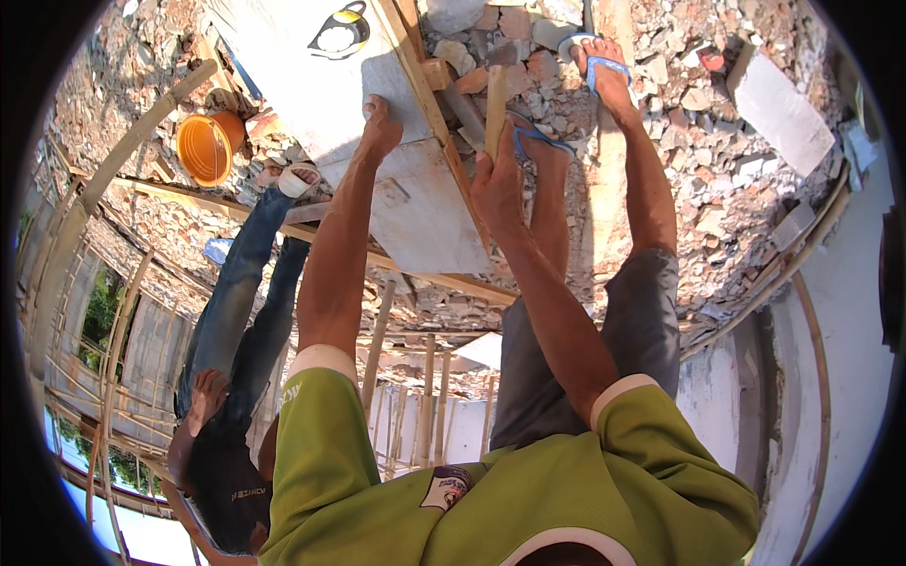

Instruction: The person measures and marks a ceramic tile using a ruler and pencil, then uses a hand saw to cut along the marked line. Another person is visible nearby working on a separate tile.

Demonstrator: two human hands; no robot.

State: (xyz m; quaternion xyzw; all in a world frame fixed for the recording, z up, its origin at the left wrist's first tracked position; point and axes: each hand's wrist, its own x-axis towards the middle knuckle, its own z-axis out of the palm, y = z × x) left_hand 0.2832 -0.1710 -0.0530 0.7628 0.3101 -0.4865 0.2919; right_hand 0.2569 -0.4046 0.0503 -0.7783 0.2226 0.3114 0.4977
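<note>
My left hand (381, 130) is closed and rests on a pale board (415, 203), close to the board's wood-edged right side. Whatever its fingers hold, if anything, is too small to see. Just right of that edge, my right hand (498, 189) wraps round a short, straight wooden stick (495, 108) that points away from me. Its lower end is hidden in the grip, and no tool head shows on it. A wooden batten (415, 66) runs along the board's right edge. Farther up on the board lies a round black, yellow and white object (340, 33).
Broken bricks and rubble (698, 141) cover the ground. My feet stand in blue flip-flops (604, 68) to the right. An orange bucket (206, 149) sits at the left. Another person (231, 292) in jeans stands close on my left. A grey slab (779, 108) lies far right.
</note>
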